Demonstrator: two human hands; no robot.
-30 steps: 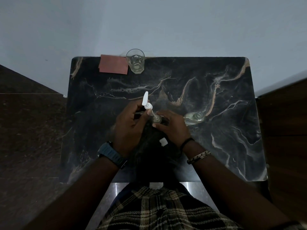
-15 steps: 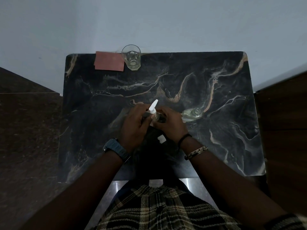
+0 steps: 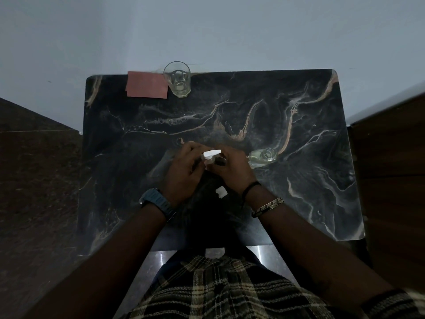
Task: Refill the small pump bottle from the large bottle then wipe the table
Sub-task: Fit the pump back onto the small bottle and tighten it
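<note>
The small pump bottle (image 3: 215,160) stands at the middle of the dark marble table (image 3: 299,139), mostly hidden between my hands. Its white pump head (image 3: 212,154) sits on top, nozzle pointing right. My left hand (image 3: 184,171) pinches the pump at its collar. My right hand (image 3: 232,166) is wrapped around the bottle's body. The large bottle (image 3: 263,157), clear and uncapped, stands just right of my right hand. A small white cap (image 3: 221,192) lies on the table near my wrists. A pink cloth (image 3: 147,84) lies flat at the far left edge.
A clear drinking glass (image 3: 177,79) stands next to the cloth at the back edge, against a pale wall. Dark wooden surfaces flank the table on the left and right. My checked shirt fills the bottom of the view.
The pump nozzle has turned clockwise, from pointing far-left to pointing right, and the pump head sits lower on the bottle. Both hands stayed around the bottle.
</note>
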